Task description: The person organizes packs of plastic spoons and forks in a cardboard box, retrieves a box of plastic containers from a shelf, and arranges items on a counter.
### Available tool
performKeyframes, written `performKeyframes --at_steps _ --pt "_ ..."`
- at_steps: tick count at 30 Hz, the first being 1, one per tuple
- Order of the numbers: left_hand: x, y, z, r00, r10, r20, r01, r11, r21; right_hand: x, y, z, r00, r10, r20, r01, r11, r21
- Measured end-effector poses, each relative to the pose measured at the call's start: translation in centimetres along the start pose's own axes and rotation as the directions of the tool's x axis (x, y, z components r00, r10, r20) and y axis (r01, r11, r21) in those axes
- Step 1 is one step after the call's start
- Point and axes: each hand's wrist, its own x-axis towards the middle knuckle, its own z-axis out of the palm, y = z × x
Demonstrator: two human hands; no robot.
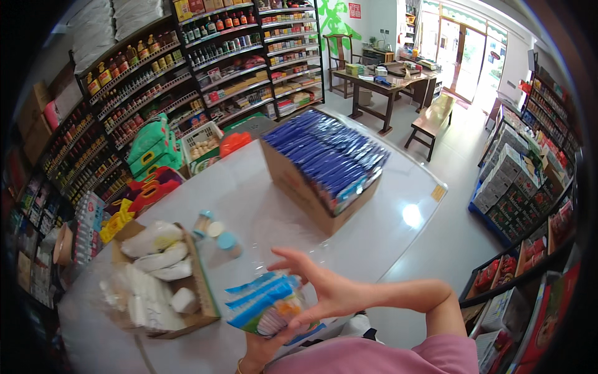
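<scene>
Several blue-topped plastic packets (268, 306) with a printed picture are held together low in front of me, above the near side of the white table (238, 191). My left hand (266, 346) grips them from below, thumb on the front packet. Around their upper right side arches my right hand (322, 290), fingers spread; whether its fingertips touch the packets is unclear. Beyond my hands stands a cardboard box (299, 196) filled with rows of dark blue shiny packets (327, 149).
Left on the table lies an open carton (205, 290) with white bundles in plastic. Small jars with blue lids (227, 240) stand beside it. Bags and an egg crate (201, 140) sit past the far left edge. Stocked shelves (224, 51), a wooden table (387, 82) and a bench (432, 117) are farther off.
</scene>
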Motion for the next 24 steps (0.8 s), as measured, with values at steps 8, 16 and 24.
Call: performKeyframes --at_steps 8,16,24 --pt "8.3 -6.7 12.3 0.993 0.060 0.100 -0.089 0.942 0.322 -9.5 1.8 -13.9 0.957 0.279 -0.080 -0.290 0.911 -0.293" --pt "12.4 -8.4 14.8 0.956 -0.292 -0.011 0.281 0.927 -0.250 -11.6 8.1 -16.5 0.879 0.429 -0.208 -0.311 0.847 0.432" --pt "14.8 -9.7 15.5 0.953 -0.302 -0.030 0.291 0.938 -0.190 -12.6 6.5 -22.1 0.729 0.630 -0.267 -0.533 0.767 0.357"
